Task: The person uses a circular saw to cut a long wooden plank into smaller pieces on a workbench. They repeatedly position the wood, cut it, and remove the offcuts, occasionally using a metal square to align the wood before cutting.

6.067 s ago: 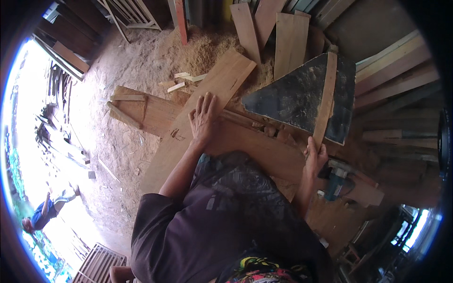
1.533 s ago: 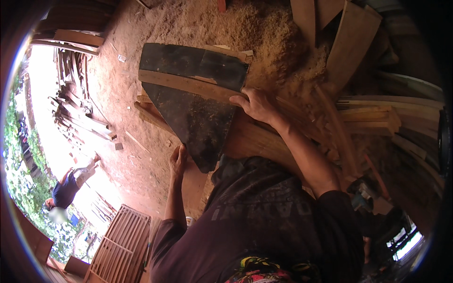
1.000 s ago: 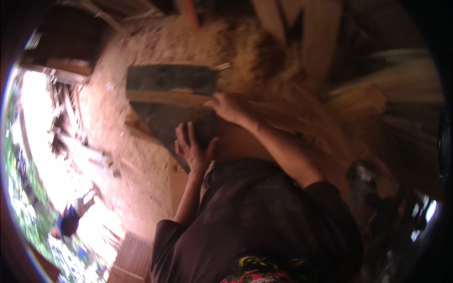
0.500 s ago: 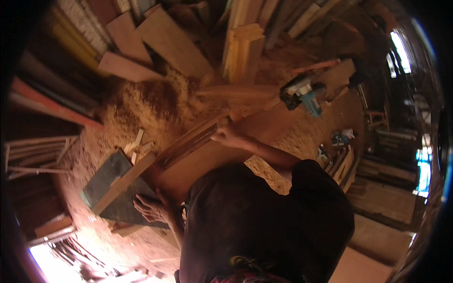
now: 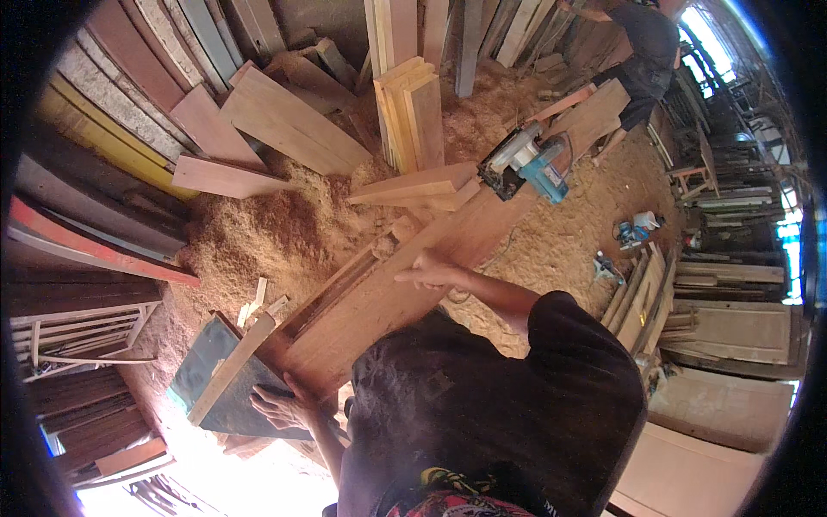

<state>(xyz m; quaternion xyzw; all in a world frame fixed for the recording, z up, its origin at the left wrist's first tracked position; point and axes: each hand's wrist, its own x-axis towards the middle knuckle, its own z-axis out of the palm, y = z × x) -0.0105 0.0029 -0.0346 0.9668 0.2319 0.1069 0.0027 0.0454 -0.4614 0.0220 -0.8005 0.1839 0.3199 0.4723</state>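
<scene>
A long reddish-brown wooden plank (image 5: 349, 326) runs diagonally in front of me, with a dark slot along its far edge. Above its middle is my right hand (image 5: 431, 272), empty, the index finger stretched out toward the left. A small wooden piece (image 5: 383, 246) lies at the upper end of the slot. My left hand (image 5: 284, 405) rests, fingers spread, at the dark green board (image 5: 207, 366) by the plank's lower left end. Across that board lies a narrow wooden strip (image 5: 231, 370). A teal and grey power tool, seemingly a circular saw (image 5: 525, 165), sits on the plank's far end.
Sawdust (image 5: 245, 233) covers the ground. Upright yellowish boards (image 5: 409, 112) and leaning planks (image 5: 293, 121) stand beyond the workpiece. At the upper right another person (image 5: 642, 52) bends forward. A second blue tool (image 5: 633, 231) and stacked lumber (image 5: 637, 302) lie to the right.
My right hand has moved back from the slot toward me, over the plank's face, with its index finger extended. The left hand stays at the board. The view has shifted and brightened.
</scene>
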